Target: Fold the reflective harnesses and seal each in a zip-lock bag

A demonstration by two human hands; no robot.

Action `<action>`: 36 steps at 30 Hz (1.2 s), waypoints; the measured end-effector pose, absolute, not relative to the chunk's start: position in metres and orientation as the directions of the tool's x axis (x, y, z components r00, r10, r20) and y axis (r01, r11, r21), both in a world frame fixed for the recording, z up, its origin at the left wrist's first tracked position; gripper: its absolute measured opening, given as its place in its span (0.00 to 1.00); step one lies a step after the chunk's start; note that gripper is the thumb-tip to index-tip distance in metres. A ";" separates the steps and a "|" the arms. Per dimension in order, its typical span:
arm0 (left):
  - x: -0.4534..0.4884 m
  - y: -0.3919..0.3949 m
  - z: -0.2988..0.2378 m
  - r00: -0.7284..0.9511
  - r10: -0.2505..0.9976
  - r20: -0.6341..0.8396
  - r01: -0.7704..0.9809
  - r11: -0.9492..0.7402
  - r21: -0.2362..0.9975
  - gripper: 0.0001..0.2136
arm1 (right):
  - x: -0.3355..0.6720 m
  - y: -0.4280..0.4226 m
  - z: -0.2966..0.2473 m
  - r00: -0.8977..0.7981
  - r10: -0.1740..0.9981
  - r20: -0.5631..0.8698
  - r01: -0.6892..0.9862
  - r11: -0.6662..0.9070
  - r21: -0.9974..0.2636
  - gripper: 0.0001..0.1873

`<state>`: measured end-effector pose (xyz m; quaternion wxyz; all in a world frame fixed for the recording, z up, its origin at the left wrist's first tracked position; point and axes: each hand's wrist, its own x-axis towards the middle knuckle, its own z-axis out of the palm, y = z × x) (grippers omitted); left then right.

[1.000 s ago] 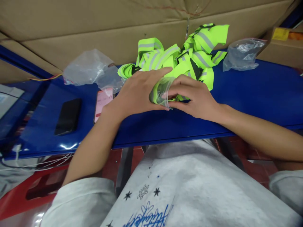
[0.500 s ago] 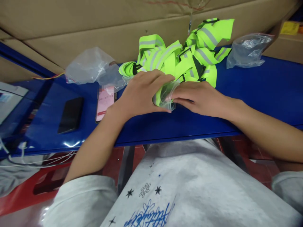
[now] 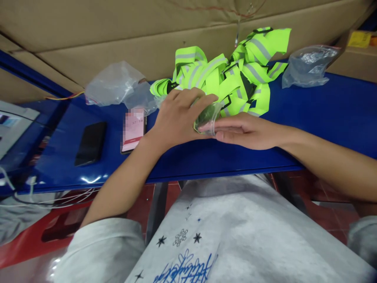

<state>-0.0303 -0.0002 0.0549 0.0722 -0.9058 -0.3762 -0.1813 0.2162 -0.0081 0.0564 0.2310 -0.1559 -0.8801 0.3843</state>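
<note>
My left hand [image 3: 176,118] is curled around a small clear plastic bag [image 3: 209,116] with a folded neon-green reflective band inside it. My right hand [image 3: 244,130] lies beside it with fingers stretched out and pressed against the bag's open end. Both hands rest near the front of a blue table [image 3: 324,114]. Just behind them sits a loose pile of neon-green reflective bands [image 3: 226,72] with grey stripes.
A black phone [image 3: 90,142] and a lit phone [image 3: 133,128] lie left of my hands. Crumpled clear bags sit at the back left [image 3: 118,84] and back right [image 3: 308,65]. Cardboard sheets [image 3: 118,35] stand behind the table. Cables hang off the left edge.
My right hand has flattened and slid lower against the bag's mouth. My left hand keeps hold of the bagged band, and the view has shifted slightly.
</note>
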 end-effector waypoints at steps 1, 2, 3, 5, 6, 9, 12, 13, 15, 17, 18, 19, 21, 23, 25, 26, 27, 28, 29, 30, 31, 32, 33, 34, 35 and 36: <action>-0.030 0.000 0.053 0.668 0.641 0.379 0.702 -0.711 -0.034 0.40 | 0.217 -0.008 0.055 -0.872 0.417 0.257 0.089 0.650 -0.755 0.18; -0.028 0.000 0.050 0.684 0.626 0.375 0.693 -0.718 -0.066 0.38 | 0.216 -0.008 0.053 -0.886 0.400 0.234 0.094 0.651 -0.754 0.20; -0.026 0.000 0.048 0.696 0.614 0.373 0.685 -0.724 -0.087 0.35 | 0.214 -0.009 0.050 -0.890 0.401 0.218 0.113 0.656 -0.746 0.24; -0.020 -0.002 0.044 0.704 0.602 0.377 0.678 -0.728 -0.104 0.28 | 0.207 -0.011 0.041 -0.874 0.443 0.200 0.179 0.676 -0.715 0.30; -0.017 -0.003 0.044 0.693 0.608 0.386 0.687 -0.720 -0.100 0.26 | 0.204 -0.012 0.038 -0.858 0.470 0.208 0.212 0.692 -0.690 0.31; -0.015 -0.007 0.052 0.619 0.653 0.435 0.745 -0.664 -0.064 0.28 | 0.199 -0.009 0.033 -0.818 0.481 0.314 0.240 0.783 -0.575 0.26; -0.024 -0.013 0.072 0.581 0.674 0.456 0.754 -0.657 0.011 0.43 | 0.206 -0.002 0.041 -0.794 0.378 0.476 0.178 0.893 -0.413 0.14; -0.029 -0.015 0.080 0.587 0.674 0.448 0.735 -0.676 0.054 0.46 | 0.210 0.000 0.045 -0.785 0.355 0.507 0.177 0.914 -0.365 0.13; -0.040 -0.019 0.092 0.595 0.678 0.431 0.689 -0.707 0.160 0.41 | 0.217 0.002 0.052 -0.769 0.345 0.538 0.204 0.930 -0.305 0.14; -0.047 -0.021 0.100 0.592 0.680 0.433 0.648 -0.721 0.246 0.32 | 0.220 -0.002 0.056 -0.770 0.351 0.533 0.229 0.932 -0.283 0.15; -0.048 -0.022 0.101 0.600 0.672 0.434 0.620 -0.734 0.278 0.29 | 0.220 -0.004 0.057 -0.778 0.339 0.529 0.222 0.936 -0.275 0.15; -0.049 -0.022 0.101 0.620 0.661 0.422 0.586 -0.748 0.310 0.29 | 0.219 -0.007 0.056 -0.791 0.320 0.521 0.206 0.942 -0.267 0.16; -0.048 -0.021 0.100 0.662 0.650 0.373 0.523 -0.757 0.392 0.28 | 0.216 -0.013 0.055 -0.822 0.284 0.493 0.171 0.950 -0.263 0.18; -0.047 -0.019 0.098 0.671 0.649 0.360 0.456 -0.743 0.490 0.24 | 0.213 -0.015 0.052 -0.825 0.265 0.499 0.146 0.953 -0.266 0.18; -0.047 -0.016 0.096 0.624 0.669 0.403 0.383 -0.712 0.589 0.17 | 0.212 -0.016 0.051 -0.784 0.261 0.563 0.139 0.958 -0.251 0.19; -0.047 -0.015 0.095 0.588 0.677 0.443 0.330 -0.700 0.633 0.14 | 0.212 -0.016 0.051 -0.741 0.270 0.614 0.154 0.960 -0.236 0.19; -0.048 -0.014 0.094 0.554 0.687 0.471 0.268 -0.683 0.680 0.12 | 0.213 -0.016 0.053 -0.689 0.289 0.664 0.189 0.957 -0.221 0.20; -0.048 -0.014 0.093 0.521 0.702 0.485 0.207 -0.655 0.726 0.12 | 0.214 -0.016 0.055 -0.632 0.319 0.706 0.240 0.947 -0.213 0.20; -0.047 -0.013 0.092 0.484 0.722 0.494 0.152 -0.625 0.765 0.12 | 0.214 -0.017 0.058 -0.576 0.352 0.737 0.296 0.931 -0.213 0.20; -0.047 -0.013 0.089 0.448 0.738 0.505 0.100 -0.603 0.791 0.12 | 0.215 -0.018 0.061 -0.528 0.386 0.757 0.347 0.911 -0.222 0.20; -0.045 -0.013 0.087 0.422 0.753 0.505 0.063 -0.580 0.812 0.13 | 0.216 -0.019 0.063 -0.494 0.418 0.763 0.387 0.891 -0.237 0.21; -0.044 -0.013 0.085 0.401 0.766 0.502 0.038 -0.561 0.827 0.13 | 0.217 -0.020 0.066 -0.474 0.445 0.760 0.413 0.874 -0.255 0.20; -0.042 -0.013 0.082 0.388 0.777 0.495 0.025 -0.546 0.838 0.13 | 0.218 -0.020 0.068 -0.465 0.467 0.752 0.427 0.862 -0.272 0.20; -0.039 -0.012 0.080 0.385 0.785 0.486 0.013 -0.531 0.847 0.13 | 0.219 -0.019 0.069 -0.464 0.485 0.741 0.435 0.854 -0.286 0.18; -0.037 -0.012 0.078 0.405 0.786 0.466 -0.004 -0.509 0.861 0.13 | 0.220 -0.018 0.070 -0.470 0.500 0.727 0.440 0.847 -0.298 0.17; -0.034 -0.011 0.076 0.432 0.779 0.455 -0.028 -0.492 0.870 0.15 | 0.221 -0.016 0.071 -0.478 0.506 0.718 0.440 0.845 -0.303 0.16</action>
